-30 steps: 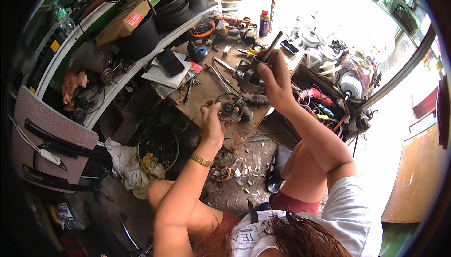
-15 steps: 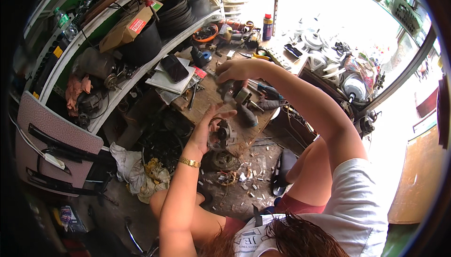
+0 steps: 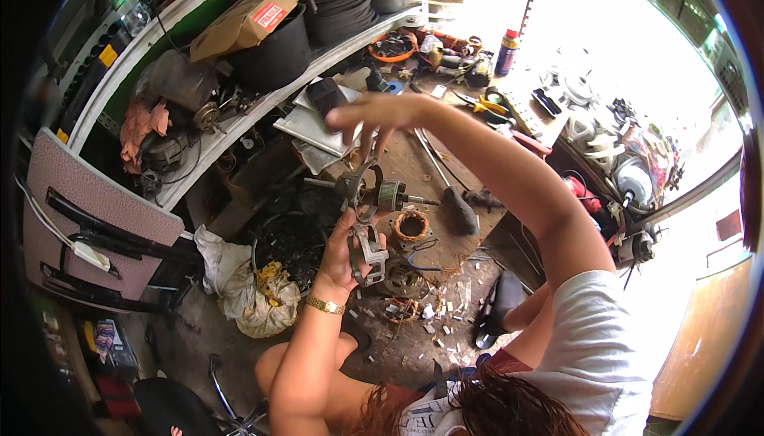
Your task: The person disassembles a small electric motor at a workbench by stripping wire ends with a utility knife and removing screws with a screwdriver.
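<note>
My left hand (image 3: 342, 253) is closed around a grey metal motor housing (image 3: 372, 259). Just beyond its fingertips stands a ring-shaped metal motor part (image 3: 362, 189). A rotor (image 3: 390, 195) with a long shaft lies against that ring; whether the table or my left fingers bear it I cannot tell. Above these parts hovers my right hand (image 3: 378, 117), slightly blurred, fingers apart and holding nothing. A stator with copper windings (image 3: 411, 227) sits on the wooden table (image 3: 410, 161) to the right of the rotor, beside a dark-handled tool (image 3: 458, 211) with a long shaft.
A phone (image 3: 326, 97) and papers lie at the table's far left. Tools, an orange tray (image 3: 393, 46) and a spray can (image 3: 507, 52) crowd the back. Metal shelving (image 3: 239, 135) runs along the left. Small scraps (image 3: 434, 328) litter the floor below.
The view has shifted, so the surroundings sit farther right. The rotor now lies against the ring part near my left hand. My right hand has come over these parts, and the stator is now visible.
</note>
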`<state>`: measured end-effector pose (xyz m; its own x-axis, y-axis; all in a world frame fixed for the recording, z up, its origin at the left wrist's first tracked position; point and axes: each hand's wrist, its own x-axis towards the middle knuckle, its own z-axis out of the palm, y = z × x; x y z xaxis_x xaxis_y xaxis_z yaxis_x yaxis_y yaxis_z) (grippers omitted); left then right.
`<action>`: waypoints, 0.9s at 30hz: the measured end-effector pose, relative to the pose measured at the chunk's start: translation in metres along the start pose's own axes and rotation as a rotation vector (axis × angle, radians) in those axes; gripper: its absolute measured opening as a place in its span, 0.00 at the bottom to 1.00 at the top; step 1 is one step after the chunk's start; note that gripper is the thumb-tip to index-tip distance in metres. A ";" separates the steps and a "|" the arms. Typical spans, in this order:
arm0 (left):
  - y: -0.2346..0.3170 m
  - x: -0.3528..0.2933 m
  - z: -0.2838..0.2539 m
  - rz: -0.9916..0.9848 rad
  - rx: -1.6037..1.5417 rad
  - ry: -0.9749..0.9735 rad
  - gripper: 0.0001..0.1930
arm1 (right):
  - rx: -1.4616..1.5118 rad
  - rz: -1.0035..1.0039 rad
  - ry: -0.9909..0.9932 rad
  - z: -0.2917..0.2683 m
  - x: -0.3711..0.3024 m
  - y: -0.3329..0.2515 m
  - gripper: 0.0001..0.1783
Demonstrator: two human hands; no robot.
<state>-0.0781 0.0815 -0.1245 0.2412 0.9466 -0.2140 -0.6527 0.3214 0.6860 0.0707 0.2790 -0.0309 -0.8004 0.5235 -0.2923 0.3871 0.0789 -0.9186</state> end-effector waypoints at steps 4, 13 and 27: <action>0.010 0.000 -0.012 0.035 -0.023 -0.025 0.33 | -0.542 0.132 1.063 -0.066 0.054 0.105 0.43; 0.025 -0.001 -0.042 0.164 0.017 -0.170 0.28 | -0.578 0.405 1.152 -0.066 0.105 0.167 0.38; 0.030 -0.014 -0.030 0.225 -0.100 -0.219 0.28 | -0.581 0.392 1.236 -0.051 0.126 0.148 0.34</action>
<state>-0.1229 0.0789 -0.1217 0.2245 0.9696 0.0975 -0.7719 0.1159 0.6251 0.0506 0.3994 -0.1904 0.1929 0.9615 0.1959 0.8591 -0.0690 -0.5071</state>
